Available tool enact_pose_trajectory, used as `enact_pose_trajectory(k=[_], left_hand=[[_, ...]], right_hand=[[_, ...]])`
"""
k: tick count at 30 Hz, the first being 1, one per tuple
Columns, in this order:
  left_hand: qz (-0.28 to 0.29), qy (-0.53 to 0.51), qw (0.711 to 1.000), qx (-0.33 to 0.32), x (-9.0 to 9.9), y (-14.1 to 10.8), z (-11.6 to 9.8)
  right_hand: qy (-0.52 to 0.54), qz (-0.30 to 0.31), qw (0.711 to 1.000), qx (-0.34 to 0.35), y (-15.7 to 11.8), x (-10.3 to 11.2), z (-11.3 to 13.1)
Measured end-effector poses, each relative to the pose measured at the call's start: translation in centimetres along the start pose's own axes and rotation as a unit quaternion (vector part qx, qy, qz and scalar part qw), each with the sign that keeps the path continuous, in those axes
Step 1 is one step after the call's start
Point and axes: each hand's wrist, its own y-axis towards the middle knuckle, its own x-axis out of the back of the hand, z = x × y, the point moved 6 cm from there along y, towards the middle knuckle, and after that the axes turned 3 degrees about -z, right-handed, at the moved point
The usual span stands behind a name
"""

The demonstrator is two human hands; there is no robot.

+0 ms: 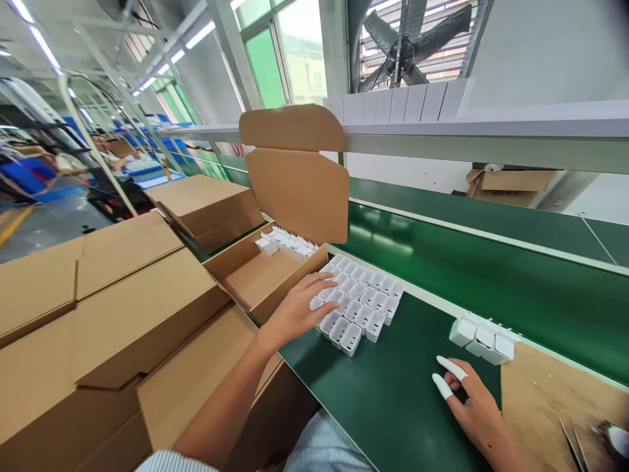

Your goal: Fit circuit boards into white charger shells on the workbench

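Observation:
My left hand (299,308), fingers spread, is over the left side of a block of small white open trays (361,298) laid in rows on the green table. It holds nothing that I can see. My right hand (466,393), with white covers on thumb and index finger, hovers at the right with those two fingertips apart and nothing between them. Beyond it stand several white box-shaped pieces (483,339) in a short row. An open cardboard box (268,282) with its lid up holds a row of white pieces (289,242) along its far side.
Closed cardboard boxes (147,295) fill the left side. At the lower right, tweezers (572,442) lie on a brown board (550,387). A green conveyor belt (442,255) runs behind the table, below a shelf (442,131). A person (111,154) is far back left.

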Motion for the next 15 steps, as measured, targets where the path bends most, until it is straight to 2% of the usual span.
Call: enact_pose_trajectory(k=[2, 8, 11, 15], left_hand=[[0.031, 0.012, 0.999, -0.007, -0.7, -1.5, 0.5], [0.132, 0.049, 0.990, -0.026, -5.4, -5.1, -0.1], [0.152, 0.056, 0.986, -0.025, -6.9, -5.9, -0.3], [0.149, 0.060, 0.987, -0.023, -7.9, -6.4, -0.4]], right_hand=[[-0.006, 0.002, 1.000, 0.006, 0.2, 0.2, 0.7], [-0.013, 0.011, 1.000, -0.005, -0.1, 0.4, 0.6], [-0.017, 0.001, 1.000, -0.013, -0.2, 0.2, 0.2], [-0.007, -0.026, 0.999, -0.025, -0.5, 0.1, -0.8]])
